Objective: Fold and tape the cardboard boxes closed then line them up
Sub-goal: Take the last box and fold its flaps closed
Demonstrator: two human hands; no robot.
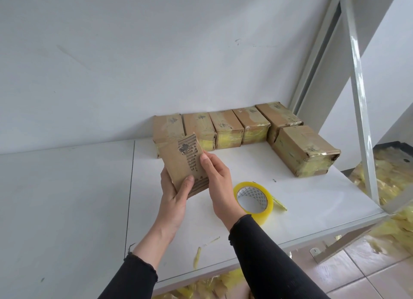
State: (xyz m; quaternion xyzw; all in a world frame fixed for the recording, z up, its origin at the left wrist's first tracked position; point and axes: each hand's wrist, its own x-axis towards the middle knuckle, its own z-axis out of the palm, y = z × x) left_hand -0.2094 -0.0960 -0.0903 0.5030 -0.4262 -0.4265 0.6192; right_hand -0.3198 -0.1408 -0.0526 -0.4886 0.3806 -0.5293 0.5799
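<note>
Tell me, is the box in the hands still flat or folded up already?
Flat. The cardboard box looks like a thin, flattened piece, gripped by the left hand and the right hand, unlike the taped boxes behind.

sleeves (266, 260): black, ribbed knit | cuffs: frilled (pushed above wrists)

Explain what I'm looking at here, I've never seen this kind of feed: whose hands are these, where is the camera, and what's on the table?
There is no machine: a person works bare-handed, and the single camera sits on their head, looking forward and down. The left hand and right hand both grip a flattened cardboard box, not yet folded or taped. On the white table a roll of yellow tape lies beside the right wrist. Five taped boxes stand in a row against the wall, with a sixth taped box in front of the row's right end. Yellow tape scraps cover the floor.
</note>
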